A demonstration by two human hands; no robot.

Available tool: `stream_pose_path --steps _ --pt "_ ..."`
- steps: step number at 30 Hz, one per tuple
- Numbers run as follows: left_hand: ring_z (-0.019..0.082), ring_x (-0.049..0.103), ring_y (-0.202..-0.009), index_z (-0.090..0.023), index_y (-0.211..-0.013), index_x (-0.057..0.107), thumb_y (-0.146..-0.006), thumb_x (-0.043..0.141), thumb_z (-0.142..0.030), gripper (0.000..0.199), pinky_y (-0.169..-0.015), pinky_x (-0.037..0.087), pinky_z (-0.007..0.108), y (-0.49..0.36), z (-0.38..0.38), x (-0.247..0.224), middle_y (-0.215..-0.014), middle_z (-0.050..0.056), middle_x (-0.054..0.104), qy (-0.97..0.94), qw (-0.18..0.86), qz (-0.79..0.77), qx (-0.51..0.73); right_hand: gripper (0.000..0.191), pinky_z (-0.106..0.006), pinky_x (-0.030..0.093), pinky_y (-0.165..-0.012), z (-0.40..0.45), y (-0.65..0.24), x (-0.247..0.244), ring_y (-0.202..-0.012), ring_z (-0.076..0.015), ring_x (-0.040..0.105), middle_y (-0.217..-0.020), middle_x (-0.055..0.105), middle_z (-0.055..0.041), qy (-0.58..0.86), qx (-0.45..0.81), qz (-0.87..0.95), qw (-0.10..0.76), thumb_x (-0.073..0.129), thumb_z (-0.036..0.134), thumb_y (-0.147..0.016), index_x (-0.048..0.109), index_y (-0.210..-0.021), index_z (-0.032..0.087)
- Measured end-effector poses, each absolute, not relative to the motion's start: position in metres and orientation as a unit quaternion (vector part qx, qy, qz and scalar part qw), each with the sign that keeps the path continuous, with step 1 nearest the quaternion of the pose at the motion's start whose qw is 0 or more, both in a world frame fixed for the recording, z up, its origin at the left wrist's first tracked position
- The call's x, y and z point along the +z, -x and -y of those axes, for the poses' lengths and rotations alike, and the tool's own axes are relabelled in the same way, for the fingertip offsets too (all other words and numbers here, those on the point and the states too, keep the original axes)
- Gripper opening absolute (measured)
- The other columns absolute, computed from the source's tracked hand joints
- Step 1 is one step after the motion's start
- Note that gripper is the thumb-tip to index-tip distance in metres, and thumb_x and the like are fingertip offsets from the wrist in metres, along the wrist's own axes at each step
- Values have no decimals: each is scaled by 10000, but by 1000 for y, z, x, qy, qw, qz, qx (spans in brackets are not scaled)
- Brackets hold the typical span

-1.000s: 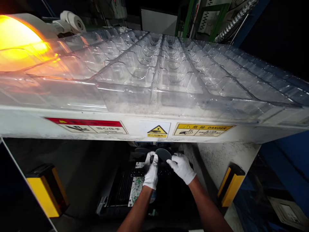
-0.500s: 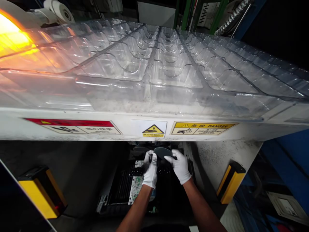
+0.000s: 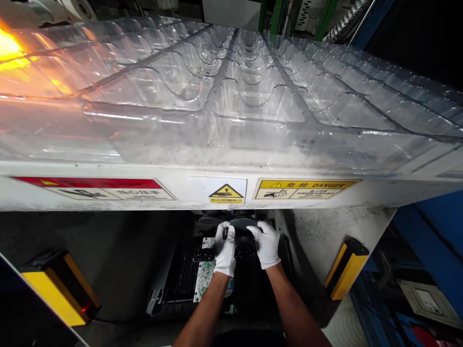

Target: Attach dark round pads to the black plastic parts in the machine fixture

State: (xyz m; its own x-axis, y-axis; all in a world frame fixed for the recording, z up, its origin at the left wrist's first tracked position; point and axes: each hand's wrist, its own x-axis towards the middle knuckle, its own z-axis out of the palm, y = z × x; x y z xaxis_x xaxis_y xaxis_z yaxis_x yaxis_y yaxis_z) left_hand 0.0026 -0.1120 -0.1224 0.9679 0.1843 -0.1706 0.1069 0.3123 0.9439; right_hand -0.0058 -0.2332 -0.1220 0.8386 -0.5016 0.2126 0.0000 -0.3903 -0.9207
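By the gloved left hand (image 3: 224, 250) and the gloved right hand (image 3: 266, 245), a dark disc (image 3: 243, 223) is pinched at opposite edges. A speckled metal plate (image 3: 204, 275) is partly hidden by the left forearm. Above, a clear compartmented plastic tray (image 3: 162, 135) is supported by a white beam (image 3: 376, 193).

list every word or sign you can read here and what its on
"危险 DANGER": yellow-topped sticker on the white panel
"当心压手", seemingly, slightly blurred: red-topped sticker, same panel
Middle sticker: triangular warning sign with a hand; line beneath too blurred to be sure
Stickers' remaining print: too small or blurred
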Motion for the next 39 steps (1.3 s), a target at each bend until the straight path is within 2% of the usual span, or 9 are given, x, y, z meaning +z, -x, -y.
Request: stream_pose_path --steps 6,14,19,31,39 --pt "126 511 -725 -196 -801 540 -766 715 -506 359 -711 447 246 -6 114 -122 -766 -28 550 -584 799 -139 41 304 -248 470 -611 233 6 -120 -592 -151 582 -640 679 -2 817 -246 -156 497 657 477 -804 703 -680 203" --pt "138 542 -755 -208 -837 554 -805 685 -469 294 -743 455 260 -6 115 -133 -805 -19 583 -571 809 -137 27 329 -271 456 -630 234 7 -125 -618 -160 574 -661 661 -18 837 -256 -130 466 625 482 -854 685 -694 201" --pt "141 544 -759 -210 -843 550 -801 689 -466 294 -751 455 269 -5 115 -136 -800 -20 576 -567 812 -134 23 302 -280 477 -678 234 12 -123 -684 -169 591 -742 677 -39 842 -261 -100 461 605 451 -888 690 -750 197" --pt "132 527 -743 -187 -856 538 -820 674 -461 308 -722 442 279 -8 113 -140 -812 -17 549 -575 808 -127 19 287 -270 420 -657 236 20 -112 -653 -150 549 -687 622 -8 856 -236 -92 452 641 412 -884 653 -702 190" --pt "137 531 -749 -179 -853 545 -826 672 -450 301 -705 447 286 -8 114 -138 -817 -9 557 -578 805 -131 18 258 -258 432 -642 239 10 -112 -629 -141 535 -654 604 10 844 -246 -109 464 650 386 -856 644 -672 205"
